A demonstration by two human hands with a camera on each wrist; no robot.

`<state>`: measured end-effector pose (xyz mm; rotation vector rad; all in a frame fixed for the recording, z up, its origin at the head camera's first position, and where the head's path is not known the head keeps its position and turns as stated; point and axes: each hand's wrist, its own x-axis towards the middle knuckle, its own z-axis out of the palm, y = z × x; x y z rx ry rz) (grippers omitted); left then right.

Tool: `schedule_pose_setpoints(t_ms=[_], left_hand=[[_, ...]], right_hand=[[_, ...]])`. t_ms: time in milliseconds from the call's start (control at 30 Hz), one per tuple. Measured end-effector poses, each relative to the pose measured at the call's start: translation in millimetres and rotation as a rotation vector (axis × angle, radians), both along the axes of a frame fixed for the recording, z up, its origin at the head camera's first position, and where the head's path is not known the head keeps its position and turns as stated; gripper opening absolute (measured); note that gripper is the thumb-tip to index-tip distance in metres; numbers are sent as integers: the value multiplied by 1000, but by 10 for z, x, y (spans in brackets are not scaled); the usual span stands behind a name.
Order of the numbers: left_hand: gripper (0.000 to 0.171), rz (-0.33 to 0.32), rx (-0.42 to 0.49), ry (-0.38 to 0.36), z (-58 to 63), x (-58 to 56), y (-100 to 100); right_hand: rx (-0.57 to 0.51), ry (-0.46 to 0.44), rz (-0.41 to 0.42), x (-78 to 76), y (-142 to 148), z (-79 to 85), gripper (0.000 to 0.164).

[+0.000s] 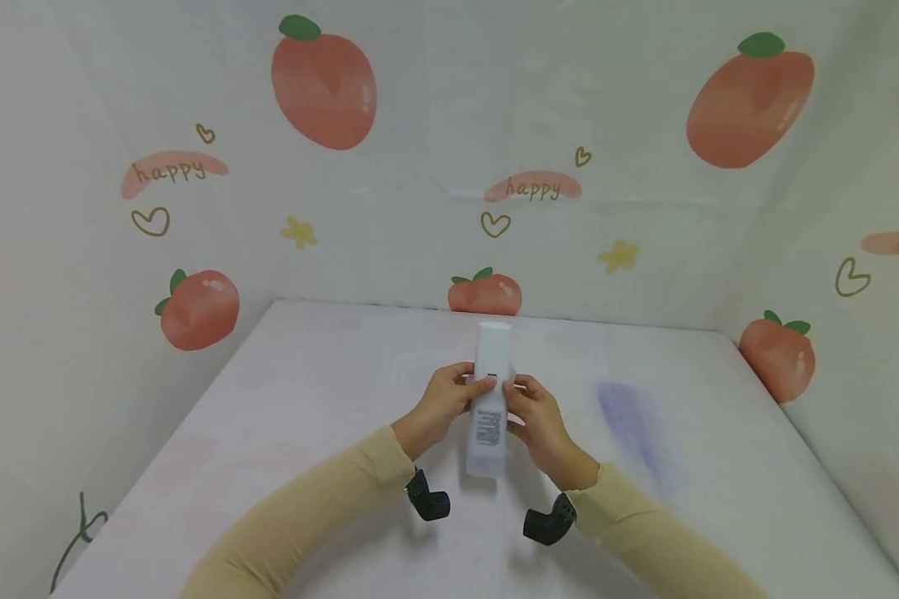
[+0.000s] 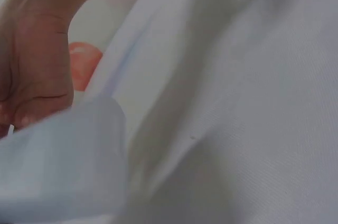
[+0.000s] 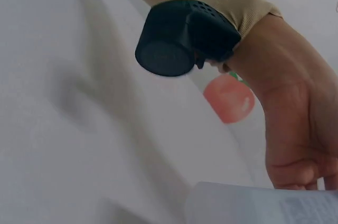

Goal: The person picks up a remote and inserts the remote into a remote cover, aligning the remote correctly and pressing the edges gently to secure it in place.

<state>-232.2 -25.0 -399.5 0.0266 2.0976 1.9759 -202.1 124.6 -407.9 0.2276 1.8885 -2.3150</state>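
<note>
A white bottle (image 1: 489, 453) with a long white cap and small dark print is held between both hands in the head view, cap end pointing away. My left hand (image 1: 440, 404) grips its left side, thumb across the front just below the cap. From the right side my right hand (image 1: 543, 423) pinches it, thumb at the same height. The bottle's pale base (image 2: 68, 166) fills the lower left of the left wrist view. Its translucent lower part (image 3: 237, 203) shows at the bottom of the right wrist view. Fingers behind the bottle are mostly hidden.
A white table (image 1: 330, 358) lies under the hands, with a bluish smudge (image 1: 633, 420) to the right. Behind and beside it hangs a white cloth (image 1: 419, 225) printed with red fruit and hearts. Black wrist cameras (image 1: 550, 521) sit below the hands.
</note>
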Motion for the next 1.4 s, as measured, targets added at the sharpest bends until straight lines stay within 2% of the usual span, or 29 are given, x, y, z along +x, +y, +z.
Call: schedule_pose_setpoints(t_ms=[100,200,367,567,700,800,967,1067,1167,1300,1400], left_hand=[[45,-14,0,16,-15,2,6],[43,-37,5,25,-10,12,16],[43,-59,12,0,29,44,23],[41,-128,58,-63,98,72,-4],[40,-159,47,-83,139,89,4],[42,-154,34,-74,163,74,21],[45,-65,35,-36,195,25,53],[43,-33,24,15,194,16,56],[40,-53,-3,55,168,22,41],[40,-118,-13,73,118,35,-6],[47,-109,49,73,85,28,-58]], right_hand=[[-12,36,-107,3,-49,-44,9],[-35,69,-195,2,-80,-65,19],[-55,111,-228,-40,-89,-30,23],[21,74,-165,-169,15,131,18],[31,30,-85,-241,107,193,18],[-4,-12,-37,-259,140,198,19],[-54,14,6,-213,130,181,9],[-16,73,57,-167,122,183,31],[63,95,127,-130,130,187,46],[108,80,165,-109,158,188,42],[78,69,144,-112,187,184,40]])
